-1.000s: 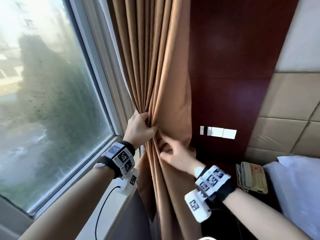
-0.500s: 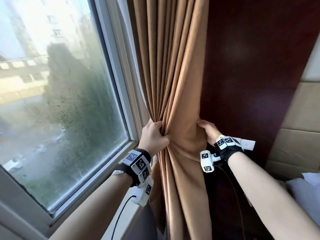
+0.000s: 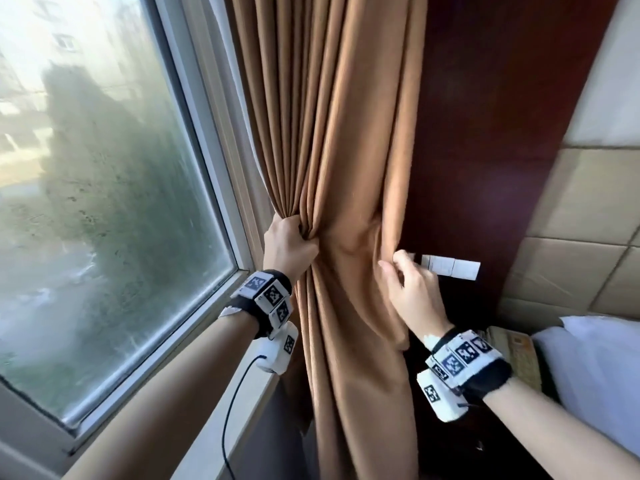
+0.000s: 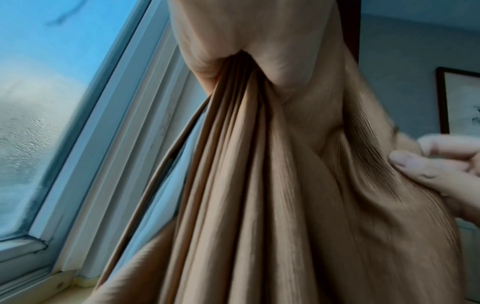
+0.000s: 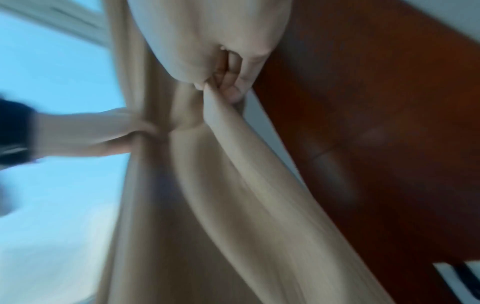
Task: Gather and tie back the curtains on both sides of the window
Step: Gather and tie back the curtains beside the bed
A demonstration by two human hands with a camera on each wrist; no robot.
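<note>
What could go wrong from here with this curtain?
The left hand grips only the window-side pleats of the curtain; the wider fold could slip loose. The right hand only pinches the outer edge, a weak hold. No tieback is visible, so one hand may have to let go to find it.

Bare forearms, each with a black wristband (image 3: 485,377) carrying white blocks printed with black square codes (image 3: 272,294); a thin black cable (image 3: 235,393) trails from the left unit.
</note>
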